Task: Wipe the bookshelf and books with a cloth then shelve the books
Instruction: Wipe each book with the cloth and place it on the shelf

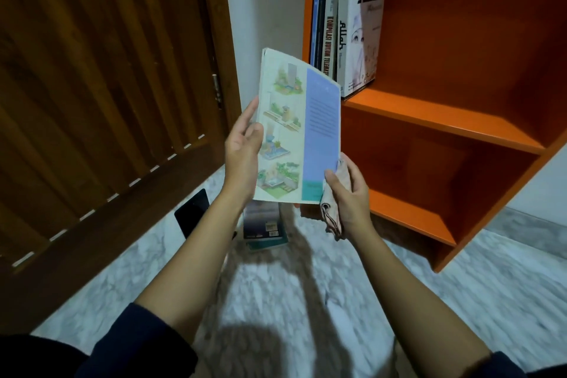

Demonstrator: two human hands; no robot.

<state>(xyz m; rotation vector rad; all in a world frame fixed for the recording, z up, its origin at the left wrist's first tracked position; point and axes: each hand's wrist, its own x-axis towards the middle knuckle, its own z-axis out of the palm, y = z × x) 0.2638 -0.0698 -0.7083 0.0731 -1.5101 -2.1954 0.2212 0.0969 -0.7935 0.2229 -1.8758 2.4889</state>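
- Brown wood fills the upper left of the frame: a door [92,86] of narrow vertical slats, its grain dark and glossy.
- Grey-white marbled floor [276,301] spreads across the bottom, smooth and veined.
- Orange bookshelf [445,120] on the right, boxy, with flat matte boards.
- Shelved books [346,31] stand upright at the left end of its upper compartment. The outermost shows "Allah" on cover and spine; its neighbour's spine reads "KOMPILASI HUKUM", and the rest is hidden.
- Paperback [294,132] held up at centre, in front of the shelf's left edge. It is thin and slightly curled, with four garden drawings on a pale cover beside a lilac panel whose print is too small to read.
- Left hand [242,150] grips the paperback's left edge, thumb on the cover.
- Right hand [349,193] pinches the lower right corner with its thumb and holds a bunched cloth [331,215].
- The cloth is pale with a dark stitched hem and hangs below the palm.
- Two floor books [264,227] lie stacked under the paperback.
- Flat black slab [193,212] lies near the door.
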